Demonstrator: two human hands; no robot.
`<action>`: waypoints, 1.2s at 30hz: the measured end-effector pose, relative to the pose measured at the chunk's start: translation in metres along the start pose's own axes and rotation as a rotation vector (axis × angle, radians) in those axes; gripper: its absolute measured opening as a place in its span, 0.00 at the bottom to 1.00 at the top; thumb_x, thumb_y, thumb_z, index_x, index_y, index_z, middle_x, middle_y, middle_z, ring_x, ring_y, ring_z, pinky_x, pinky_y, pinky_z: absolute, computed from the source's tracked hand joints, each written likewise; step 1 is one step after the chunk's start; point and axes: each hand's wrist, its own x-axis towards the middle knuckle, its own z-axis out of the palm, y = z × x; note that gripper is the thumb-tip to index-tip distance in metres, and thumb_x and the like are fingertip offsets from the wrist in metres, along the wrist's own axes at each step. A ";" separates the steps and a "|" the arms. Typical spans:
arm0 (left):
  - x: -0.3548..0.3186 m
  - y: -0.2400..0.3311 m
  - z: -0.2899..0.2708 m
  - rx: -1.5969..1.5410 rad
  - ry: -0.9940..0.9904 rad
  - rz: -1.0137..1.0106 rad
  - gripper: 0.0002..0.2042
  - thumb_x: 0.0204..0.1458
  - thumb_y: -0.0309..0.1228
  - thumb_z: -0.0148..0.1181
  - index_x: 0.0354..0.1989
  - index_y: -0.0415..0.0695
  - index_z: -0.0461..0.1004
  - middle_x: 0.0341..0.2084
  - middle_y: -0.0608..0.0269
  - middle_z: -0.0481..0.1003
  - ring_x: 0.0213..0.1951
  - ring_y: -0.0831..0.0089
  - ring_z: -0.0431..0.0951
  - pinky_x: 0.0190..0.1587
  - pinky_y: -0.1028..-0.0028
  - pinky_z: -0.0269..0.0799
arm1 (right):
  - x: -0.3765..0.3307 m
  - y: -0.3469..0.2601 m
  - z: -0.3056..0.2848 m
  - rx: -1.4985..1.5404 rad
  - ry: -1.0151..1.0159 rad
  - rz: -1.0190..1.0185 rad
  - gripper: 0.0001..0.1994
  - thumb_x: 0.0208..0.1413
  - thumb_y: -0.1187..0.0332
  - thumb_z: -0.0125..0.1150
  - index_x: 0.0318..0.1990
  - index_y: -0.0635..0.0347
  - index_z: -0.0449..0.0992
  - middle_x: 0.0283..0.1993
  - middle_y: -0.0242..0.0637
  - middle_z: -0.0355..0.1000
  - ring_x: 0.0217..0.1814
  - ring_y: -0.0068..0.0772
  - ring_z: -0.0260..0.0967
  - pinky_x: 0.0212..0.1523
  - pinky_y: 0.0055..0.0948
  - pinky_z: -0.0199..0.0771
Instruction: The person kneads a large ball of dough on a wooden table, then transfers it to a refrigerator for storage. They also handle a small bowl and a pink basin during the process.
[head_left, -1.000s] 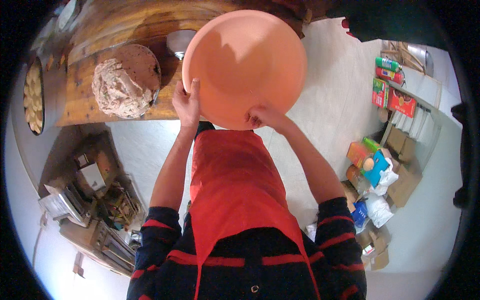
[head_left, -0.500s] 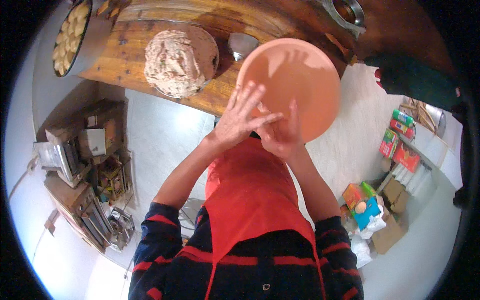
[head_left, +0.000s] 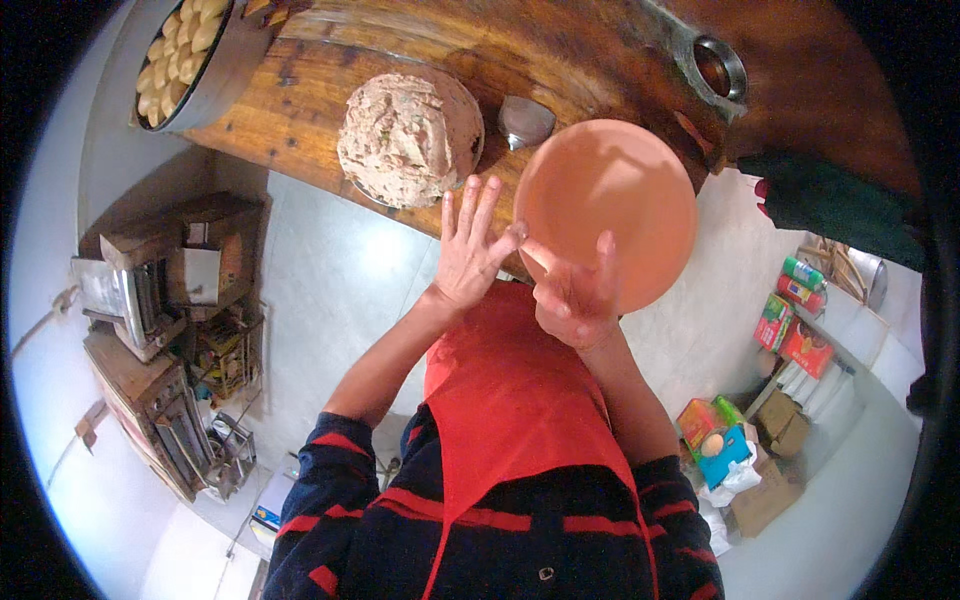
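Apron nearest of all, bright red, worn over a dark jumper with red stripes. Out to the near right, a cardboard box sits among bags and packets; off to the left, there's worn wooden furniture against the wall.

Now the hands, and both are empty! The left hand is spread wide, fingers fanned toward the far side. The right hand has its index finger stretched out to the left thumb, its own thumb up, the other fingers curled loosely; the two tips meet or nearly meet, I cannot tell which.

Just beyond, a little right, it's the orange basin, its hollow facing up, overlapping the near edge of the wooden table. Left of it, a round bowl carries a big heap of pinkish mixture. Between them, slightly farther, stands a small metal cup. Far left, a metal pot shows pale rounded pieces; far right, a shiny metal ring.
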 end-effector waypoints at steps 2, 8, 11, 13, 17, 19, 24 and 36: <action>0.000 -0.005 -0.006 0.007 0.010 -0.074 0.17 0.54 0.28 0.59 0.52 0.56 0.68 0.74 0.39 0.46 0.73 0.35 0.48 0.70 0.33 0.44 | 0.006 -0.001 0.006 -0.177 0.090 -0.016 0.53 0.57 0.26 0.47 0.77 0.53 0.36 0.32 0.51 0.76 0.15 0.32 0.69 0.16 0.24 0.69; -0.005 -0.011 -0.034 -0.172 0.069 -0.377 0.29 0.50 0.23 0.60 0.63 0.56 0.70 0.74 0.34 0.41 0.75 0.34 0.41 0.72 0.37 0.39 | 0.056 0.013 0.016 -2.040 0.258 -0.228 0.27 0.67 0.63 0.49 0.72 0.60 0.59 0.44 0.54 0.75 0.38 0.48 0.75 0.40 0.38 0.77; -0.008 -0.014 -0.050 -0.270 0.148 -0.392 0.34 0.47 0.18 0.59 0.66 0.59 0.69 0.74 0.33 0.41 0.75 0.35 0.41 0.73 0.40 0.38 | 0.092 0.025 0.025 -2.476 0.232 -0.408 0.25 0.60 0.75 0.51 0.66 0.58 0.67 0.53 0.56 0.69 0.53 0.61 0.69 0.54 0.49 0.71; -0.013 -0.019 -0.064 -0.247 0.188 -0.407 0.39 0.42 0.12 0.56 0.67 0.60 0.70 0.74 0.34 0.41 0.75 0.35 0.40 0.73 0.40 0.38 | 0.110 0.028 0.040 -2.517 0.287 -0.409 0.25 0.59 0.76 0.52 0.66 0.58 0.68 0.53 0.55 0.68 0.54 0.60 0.68 0.54 0.49 0.70; -0.027 -0.032 -0.087 -0.245 0.249 -0.440 0.42 0.35 0.10 0.54 0.66 0.57 0.70 0.74 0.35 0.42 0.75 0.37 0.41 0.74 0.43 0.40 | 0.134 0.028 0.073 -2.502 0.166 -0.734 0.26 0.58 0.76 0.52 0.66 0.59 0.67 0.56 0.53 0.67 0.58 0.54 0.65 0.57 0.46 0.68; -0.036 -0.038 -0.092 -0.255 0.234 -0.491 0.43 0.34 0.10 0.55 0.66 0.55 0.70 0.74 0.36 0.42 0.75 0.37 0.42 0.74 0.45 0.42 | 0.152 0.031 0.072 -2.315 0.152 -0.869 0.20 0.61 0.72 0.53 0.61 0.60 0.71 0.49 0.50 0.71 0.50 0.48 0.71 0.53 0.42 0.72; -0.065 -0.036 -0.091 -0.324 0.093 -0.606 0.38 0.40 0.11 0.53 0.65 0.51 0.69 0.70 0.41 0.53 0.70 0.40 0.56 0.70 0.51 0.57 | 0.188 0.013 0.014 -1.838 0.684 -0.201 0.15 0.68 0.59 0.52 0.50 0.62 0.72 0.40 0.40 0.77 0.41 0.29 0.74 0.43 0.34 0.73; -0.068 -0.027 0.018 -0.684 -0.126 -0.634 0.28 0.54 0.24 0.59 0.65 0.40 0.64 0.45 0.42 0.77 0.46 0.42 0.78 0.47 0.55 0.75 | 0.052 0.000 -0.048 -2.205 0.684 -0.433 0.15 0.60 0.74 0.56 0.55 0.60 0.72 0.35 0.47 0.74 0.37 0.50 0.75 0.40 0.43 0.75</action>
